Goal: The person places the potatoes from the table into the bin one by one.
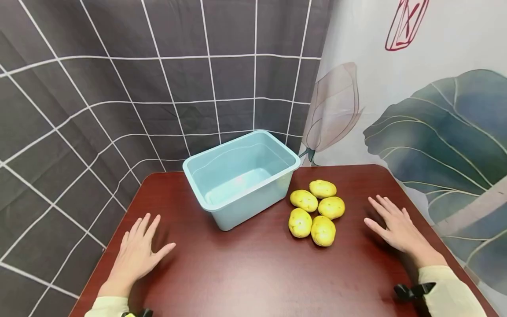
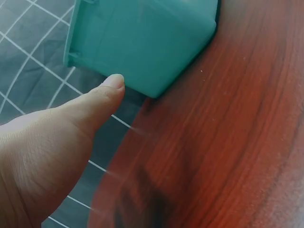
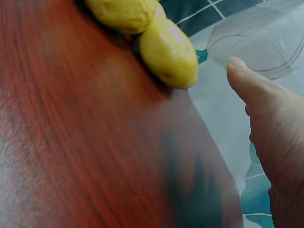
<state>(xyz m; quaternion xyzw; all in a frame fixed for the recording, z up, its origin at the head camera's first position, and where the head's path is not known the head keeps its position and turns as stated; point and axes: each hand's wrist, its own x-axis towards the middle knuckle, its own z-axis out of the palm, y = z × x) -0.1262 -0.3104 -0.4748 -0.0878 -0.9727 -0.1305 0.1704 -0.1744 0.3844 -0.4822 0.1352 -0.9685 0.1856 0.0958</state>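
Note:
My left hand [image 1: 136, 253] hovers over the left side of the table with its fingers straight and thumb spread, holding nothing. Over the right side, my right hand [image 1: 398, 226] is likewise stretched out and holds nothing. Several yellow potatoes [image 1: 322, 231] lie clustered right of the middle, left of my right hand. A light blue plastic basin [image 1: 237, 207] stands at the back centre, its inside bare. In the left wrist view, my thumb [image 2: 102, 97] appears in front of the basin [image 2: 142, 42]. The right wrist view shows my thumb [image 3: 256, 85] apart from a potato [image 3: 168, 54].
The reddish-brown wooden table [image 1: 253, 273] has rounded back corners. A dark grid-patterned curtain [image 1: 178, 79] hangs behind and to the left. At the right hangs a pale cloth [image 1: 356, 44] printed with leaves and a flower bud. Black straps [image 1: 413, 290] sit at the wrists.

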